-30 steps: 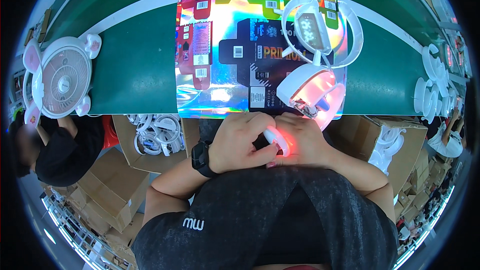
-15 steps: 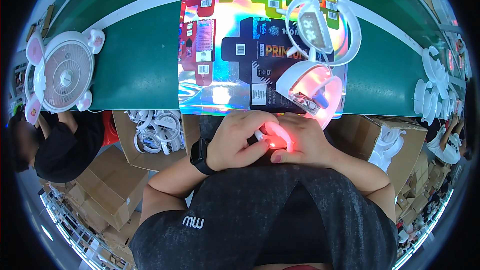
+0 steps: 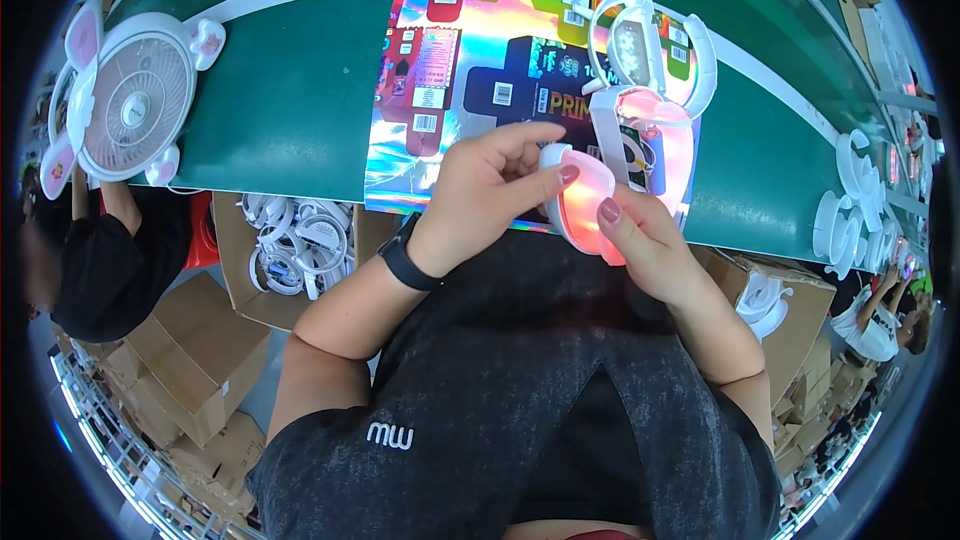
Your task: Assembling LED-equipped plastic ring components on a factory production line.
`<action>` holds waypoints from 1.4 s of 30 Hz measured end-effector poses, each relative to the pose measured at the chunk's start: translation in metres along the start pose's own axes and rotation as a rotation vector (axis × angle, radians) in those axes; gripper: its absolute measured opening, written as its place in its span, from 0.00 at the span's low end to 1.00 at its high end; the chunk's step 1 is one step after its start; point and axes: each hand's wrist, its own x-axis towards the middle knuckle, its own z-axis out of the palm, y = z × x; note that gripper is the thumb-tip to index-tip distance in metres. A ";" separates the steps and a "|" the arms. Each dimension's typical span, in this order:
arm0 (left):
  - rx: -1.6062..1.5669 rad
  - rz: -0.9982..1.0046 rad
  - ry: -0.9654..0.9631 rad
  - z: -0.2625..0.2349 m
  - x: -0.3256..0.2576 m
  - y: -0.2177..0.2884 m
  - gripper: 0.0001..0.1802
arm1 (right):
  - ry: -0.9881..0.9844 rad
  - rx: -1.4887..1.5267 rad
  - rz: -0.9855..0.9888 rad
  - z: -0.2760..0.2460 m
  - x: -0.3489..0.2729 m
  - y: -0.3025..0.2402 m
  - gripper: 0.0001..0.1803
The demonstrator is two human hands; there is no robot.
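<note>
Both hands are at the table's near edge, closed on an ear-shaped plastic piece (image 3: pixel 583 202) with a white rim and a glowing pink face. My left hand (image 3: pixel 492 178) pinches its upper left rim, thumb on the face. Its lower right side is between the thumb and fingers of my right hand (image 3: pixel 648 240). Just beyond the right hand lies a white plastic assembly (image 3: pixel 608 130), its housing exposing wires and a blue cylinder (image 3: pixel 657 162), with a pink-lit part beside it. A digital display (image 3: pixel 630 48) and a white curved handle (image 3: pixel 703 68) are at its far end.
Shiny printed box sheets (image 3: pixel 425 175) cover the middle of the green table (image 3: pixel 290 110). A white and pink animal-eared fan (image 3: pixel 135 110) stands left; white curved parts (image 3: pixel 850 210) lie right. Cartons (image 3: pixel 240 270) of white parts flank me. Other people sit at both sides.
Both hands have moved up and away from my body with the ear-shaped piece, turning its glowing face into view. The white assembly has shifted slightly.
</note>
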 end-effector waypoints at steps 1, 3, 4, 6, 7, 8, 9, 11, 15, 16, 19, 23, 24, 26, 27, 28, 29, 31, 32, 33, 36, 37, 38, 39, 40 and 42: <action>-0.004 0.005 0.003 0.000 0.002 0.000 0.19 | 0.018 -0.021 -0.009 -0.001 0.001 0.001 0.25; -0.080 -0.001 0.048 0.000 0.005 -0.001 0.22 | 0.017 -0.084 0.012 -0.003 0.004 0.002 0.24; -0.083 0.004 0.053 0.000 0.006 -0.003 0.22 | -0.018 -0.135 0.003 -0.004 0.006 0.002 0.23; -0.039 -0.017 0.105 -0.001 0.008 -0.008 0.26 | -0.057 -0.191 -0.007 -0.004 0.009 0.004 0.22; -0.042 -0.013 0.109 0.001 0.008 -0.007 0.26 | -0.068 -0.225 -0.024 -0.002 0.011 0.007 0.21; -0.035 0.011 0.143 0.004 0.008 -0.006 0.27 | -0.079 -0.260 -0.041 0.001 0.013 0.010 0.20; -0.029 0.035 0.176 0.007 0.008 -0.006 0.28 | -0.081 -0.264 -0.041 0.003 0.015 0.012 0.20; -0.024 0.033 0.211 0.010 0.007 -0.012 0.28 | -0.006 -0.255 -0.075 0.007 0.018 0.015 0.20; -0.408 -0.138 0.145 0.021 -0.002 0.002 0.30 | 0.111 -0.261 -0.088 0.018 0.017 0.016 0.22; -0.210 -0.139 0.004 0.016 -0.003 0.002 0.29 | 0.124 -0.317 -0.121 0.020 0.016 0.019 0.22; 0.134 -0.144 -0.103 0.012 -0.002 0.005 0.26 | 0.122 -0.402 -0.121 0.024 0.014 0.022 0.21; 0.371 0.041 0.073 0.017 -0.001 0.008 0.23 | 0.077 -0.607 -0.345 0.022 0.016 0.024 0.19; 0.371 0.043 0.072 0.018 0.000 0.006 0.23 | 0.085 -0.598 -0.377 0.021 0.017 0.024 0.18; 0.317 0.115 0.103 0.017 0.003 0.000 0.22 | 0.093 -0.613 -0.346 0.023 0.016 0.022 0.19; 0.318 0.117 0.103 0.017 0.004 -0.002 0.22 | 0.101 -0.627 -0.314 0.024 0.016 0.020 0.19; 0.279 0.112 0.098 0.017 0.006 -0.003 0.21 | 0.104 -0.628 -0.315 0.025 0.016 0.020 0.19; 0.239 0.108 0.093 0.016 0.007 -0.004 0.21 | 0.113 -0.627 -0.274 0.026 0.017 0.021 0.19; 0.169 0.058 0.048 0.012 0.010 -0.004 0.20 | 0.124 -0.628 -0.236 0.027 0.018 0.019 0.19; 0.099 0.005 0.005 0.008 0.011 -0.003 0.20 | 0.114 -0.617 -0.191 0.028 0.017 0.016 0.19; 0.099 0.009 0.003 0.005 0.012 -0.002 0.20 | 0.106 -0.607 -0.146 0.029 0.016 0.012 0.20; 0.134 -0.098 -0.115 -0.001 0.017 0.002 0.19 | 0.042 -0.510 -0.094 0.023 0.010 -0.001 0.20; 0.150 -0.145 -0.163 -0.004 0.017 0.008 0.19 | 0.046 -0.513 -0.094 0.022 0.007 -0.006 0.20; 0.166 -0.194 -0.211 -0.005 0.018 0.012 0.19 | 0.008 -0.476 -0.063 0.021 0.004 -0.009 0.21; 0.167 -0.192 -0.214 -0.004 0.019 0.015 0.19 | -0.030 -0.438 -0.031 0.019 0.001 -0.010 0.21; 0.143 -0.200 -0.258 -0.003 0.021 0.018 0.20 | -0.033 -0.400 -0.032 0.018 -0.002 -0.008 0.22; 0.121 -0.208 -0.306 -0.003 0.025 0.020 0.20 | -0.030 -0.380 0.013 0.017 -0.004 -0.013 0.25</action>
